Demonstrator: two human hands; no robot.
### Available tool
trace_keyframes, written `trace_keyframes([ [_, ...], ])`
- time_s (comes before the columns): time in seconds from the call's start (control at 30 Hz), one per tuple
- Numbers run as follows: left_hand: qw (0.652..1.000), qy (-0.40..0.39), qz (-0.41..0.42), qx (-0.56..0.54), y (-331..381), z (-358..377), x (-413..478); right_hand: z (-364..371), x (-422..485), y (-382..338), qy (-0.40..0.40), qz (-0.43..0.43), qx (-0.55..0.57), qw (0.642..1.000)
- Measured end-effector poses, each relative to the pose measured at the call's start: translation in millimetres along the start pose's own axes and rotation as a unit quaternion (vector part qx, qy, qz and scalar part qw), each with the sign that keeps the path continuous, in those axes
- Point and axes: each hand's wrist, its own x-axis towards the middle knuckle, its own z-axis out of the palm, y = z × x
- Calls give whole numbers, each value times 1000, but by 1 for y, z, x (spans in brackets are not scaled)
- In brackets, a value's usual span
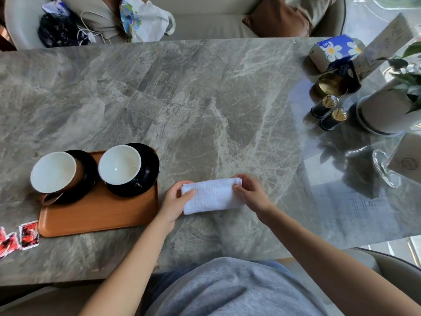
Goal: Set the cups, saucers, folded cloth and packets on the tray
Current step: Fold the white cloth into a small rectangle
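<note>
With the left hand (pixel 174 201) and right hand (pixel 249 190) pinching the ends of the folded cloth (pixel 210 196), keep it folded and lay it on the tray (pixel 98 215) near the cups.

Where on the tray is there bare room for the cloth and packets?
The tray's near strip, in front of both saucers, is bare. Its far half is crowded by the two cups on their saucers. Both hands hold the folded cloth on the table beside the tray; the packets lie off its left corner.
</note>
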Motion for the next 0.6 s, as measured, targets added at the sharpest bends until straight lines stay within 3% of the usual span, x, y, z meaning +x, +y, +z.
trace_keyframes([
  [0.27,990,126,56,-19,-13,-38,-7,46,9,-10,18,-12,-63,998],
  [0.6,993,103,44,40,-24,-128,-25,131,6,-21,24,-8,-60,998],
])
